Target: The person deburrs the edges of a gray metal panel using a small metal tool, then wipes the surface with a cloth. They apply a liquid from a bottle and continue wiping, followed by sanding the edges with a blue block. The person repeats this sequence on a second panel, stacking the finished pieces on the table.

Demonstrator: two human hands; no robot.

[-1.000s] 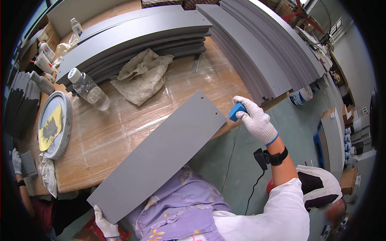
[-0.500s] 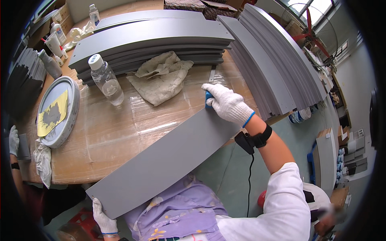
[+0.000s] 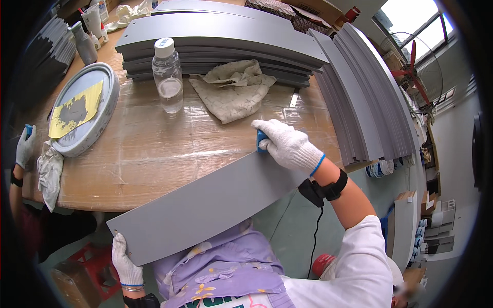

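While the left hand (image 3: 127, 262), gloved in white, grips the near-left corner of a long grey panel (image 3: 205, 205), the right hand (image 3: 292, 146), likewise gloved, is closed on a blue block (image 3: 261, 140) at the panel's far edge, near its right end. Relative to the clear bottle (image 3: 168, 77), the panel lies on the wearer's side, its right end partly over the worktop (image 3: 169, 149) and its left end projecting past the worktop's rim, to the bottle's near left. The bottle stands upright under a white cap; its lower part appears to hold a colourless liquid. To the left of the bottle rests a round shallow lid (image 3: 109, 102) with a raised rim, across which lies a yellow sheet (image 3: 87, 100) bearing a grey patch. Farther back on the bottle's left stand a grey bottle (image 3: 83, 45) and a white cup (image 3: 92, 21); the contents of both cannot be made out. Just right of the clear bottle lies a crumpled cloth (image 3: 233, 92); behind it are stacked panels (image 3: 215, 25). Well to the bottle's left, a co-worker's gloved hand (image 3: 24, 148) holds a second blue block (image 3: 29, 130).
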